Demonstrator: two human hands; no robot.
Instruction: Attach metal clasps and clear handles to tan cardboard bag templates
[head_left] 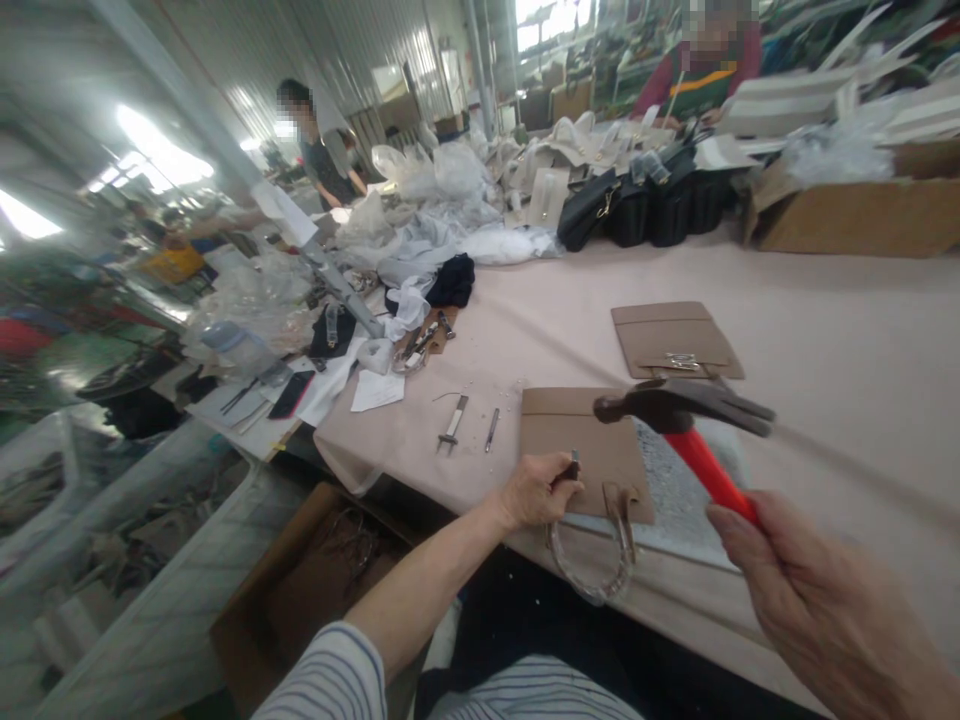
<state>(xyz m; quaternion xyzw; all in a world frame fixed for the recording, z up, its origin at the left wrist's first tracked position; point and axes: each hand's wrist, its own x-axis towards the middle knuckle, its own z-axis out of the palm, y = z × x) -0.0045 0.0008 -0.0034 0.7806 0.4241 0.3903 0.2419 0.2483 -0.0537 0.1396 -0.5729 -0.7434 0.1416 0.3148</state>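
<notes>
My right hand is wrapped round the red handle of a claw hammer, raised above the table with its dark head level across the handle. My left hand pinches a short metal punch, held upright on a brown leather panel; its lower end is hidden by the fingers. A clear curved bag handle is attached by brown tabs at the panel's near edge and hangs over the table edge. Beneath the panel, a grey speckled slab shows on the right.
A second brown panel with metal hardware lies farther back. Left of my work are a caliper and a thin pen-like tool. Black bags, plastic wrap and a cardboard box line the back. Two people are beyond.
</notes>
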